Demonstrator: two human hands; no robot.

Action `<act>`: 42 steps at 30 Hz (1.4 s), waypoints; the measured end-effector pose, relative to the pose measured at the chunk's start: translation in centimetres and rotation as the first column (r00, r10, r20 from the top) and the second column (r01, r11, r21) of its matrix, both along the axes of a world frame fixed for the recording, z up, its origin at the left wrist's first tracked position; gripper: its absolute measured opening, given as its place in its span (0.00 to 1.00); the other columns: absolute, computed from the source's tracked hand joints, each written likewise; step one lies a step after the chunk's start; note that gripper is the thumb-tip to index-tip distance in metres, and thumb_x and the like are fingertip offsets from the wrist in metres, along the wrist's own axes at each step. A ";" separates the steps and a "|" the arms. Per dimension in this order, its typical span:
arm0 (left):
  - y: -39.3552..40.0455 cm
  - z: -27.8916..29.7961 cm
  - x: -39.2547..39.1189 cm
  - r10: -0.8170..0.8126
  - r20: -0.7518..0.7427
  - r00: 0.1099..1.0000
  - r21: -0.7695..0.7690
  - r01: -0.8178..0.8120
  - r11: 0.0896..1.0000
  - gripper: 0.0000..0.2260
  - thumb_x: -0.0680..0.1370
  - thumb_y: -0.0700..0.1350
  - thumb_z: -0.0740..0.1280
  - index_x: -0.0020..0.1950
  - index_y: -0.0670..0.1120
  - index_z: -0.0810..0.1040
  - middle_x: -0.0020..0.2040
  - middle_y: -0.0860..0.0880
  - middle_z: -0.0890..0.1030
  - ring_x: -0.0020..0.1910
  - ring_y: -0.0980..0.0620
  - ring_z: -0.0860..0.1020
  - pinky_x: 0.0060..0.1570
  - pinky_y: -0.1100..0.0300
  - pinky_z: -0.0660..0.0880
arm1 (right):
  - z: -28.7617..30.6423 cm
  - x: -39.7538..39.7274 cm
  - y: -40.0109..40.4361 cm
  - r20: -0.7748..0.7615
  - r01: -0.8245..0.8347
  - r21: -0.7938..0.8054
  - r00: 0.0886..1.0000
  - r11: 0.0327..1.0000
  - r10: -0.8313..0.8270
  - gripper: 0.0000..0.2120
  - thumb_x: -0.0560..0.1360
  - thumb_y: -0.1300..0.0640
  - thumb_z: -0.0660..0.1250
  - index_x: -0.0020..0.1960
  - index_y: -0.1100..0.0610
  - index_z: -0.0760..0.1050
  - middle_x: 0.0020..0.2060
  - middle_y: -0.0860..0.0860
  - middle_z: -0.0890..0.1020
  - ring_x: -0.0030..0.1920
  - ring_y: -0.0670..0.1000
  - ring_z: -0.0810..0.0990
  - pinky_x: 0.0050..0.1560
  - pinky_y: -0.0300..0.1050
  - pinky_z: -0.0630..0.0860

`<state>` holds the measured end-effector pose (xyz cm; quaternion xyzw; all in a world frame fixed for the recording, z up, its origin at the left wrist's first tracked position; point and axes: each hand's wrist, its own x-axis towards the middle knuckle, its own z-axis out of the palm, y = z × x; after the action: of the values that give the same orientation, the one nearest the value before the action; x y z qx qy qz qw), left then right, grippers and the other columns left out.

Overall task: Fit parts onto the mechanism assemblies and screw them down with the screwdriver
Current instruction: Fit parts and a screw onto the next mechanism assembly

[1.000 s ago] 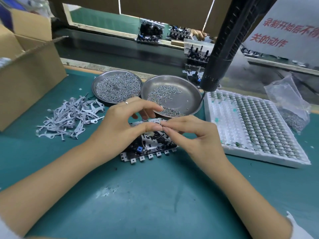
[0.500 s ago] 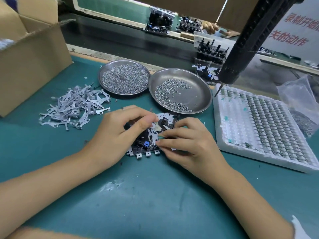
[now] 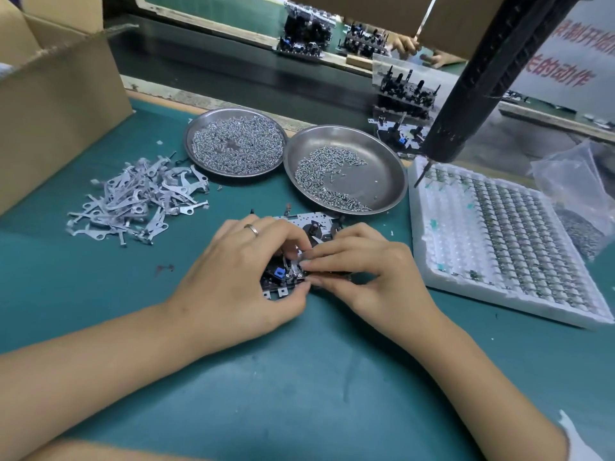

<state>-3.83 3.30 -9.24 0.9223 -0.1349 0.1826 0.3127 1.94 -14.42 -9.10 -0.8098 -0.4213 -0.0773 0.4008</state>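
Both hands work on one mechanism assembly [image 3: 309, 224] that lies flat on the green worktop [image 3: 299, 377], just in front of the two round metal dishes. The left hand [image 3: 239, 281] curls over the near left part of it, with the thumb at its front edge and a ring on one finger. The right hand [image 3: 362, 264] comes in from the right, and its fingers [image 3: 324, 252] pinch a small metal part at the middle of the assembly. The fingertips of both hands meet there.

The left dish [image 3: 199, 128] is nearly full of small silver screws. The right dish [image 3: 386, 181] holds fewer screws, heaped on its left and near side, and its far right part is bare. A loose pile of flat grey metal levers [image 3: 139, 197] lies on the worktop left of the dishes. On the right sits a white foam tray [image 3: 432, 261] with rows of tiny parts in its pockets. The black screwdriver [image 3: 466, 94] hangs above the tray's far corner, tip down. A clear plastic bag [image 3: 579, 194] with small bits in it lies at the far right. An open cardboard box [image 3: 56, 104] stands at the left.
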 end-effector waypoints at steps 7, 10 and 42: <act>0.0 -0.2 0.1 0.009 -0.014 1.000 -0.049 -0.009 0.999 0.15 0.68 0.54 0.67 0.51 0.49 0.79 0.42 0.59 0.79 0.46 0.61 0.72 0.53 0.63 0.66 | -0.1 -0.1 -0.1 -0.015 -0.008 -0.008 1.000 1.000 0.008 0.07 0.70 0.64 0.72 0.47 0.58 0.85 0.45 0.51 0.84 0.44 0.55 0.77 0.48 0.44 0.74; 0.0 -0.3 0.2 0.015 -0.014 1.000 -0.065 -0.016 0.998 0.14 0.68 0.53 0.67 0.51 0.49 0.81 0.42 0.60 0.80 0.46 0.61 0.73 0.53 0.63 0.66 | 0.0 -0.2 -0.1 0.016 0.018 0.015 1.000 1.000 -0.018 0.08 0.70 0.65 0.71 0.47 0.58 0.85 0.44 0.52 0.83 0.44 0.54 0.77 0.48 0.43 0.74; 0.0 -0.4 0.5 0.020 -0.014 1.000 -0.171 -0.022 0.985 0.14 0.65 0.51 0.72 0.41 0.65 0.69 0.35 0.66 0.74 0.42 0.60 0.72 0.52 0.64 0.67 | 6.5 -0.5 6.3 -0.357 0.246 0.768 0.931 0.591 0.076 0.09 0.68 0.70 0.62 0.40 0.59 0.65 0.25 0.49 0.73 0.19 0.53 0.68 0.24 0.40 0.67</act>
<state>-3.37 3.33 -9.62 0.8945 -0.1070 0.1909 0.3899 1.42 -8.15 -2.55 -0.5617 -0.2222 -0.1312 0.7860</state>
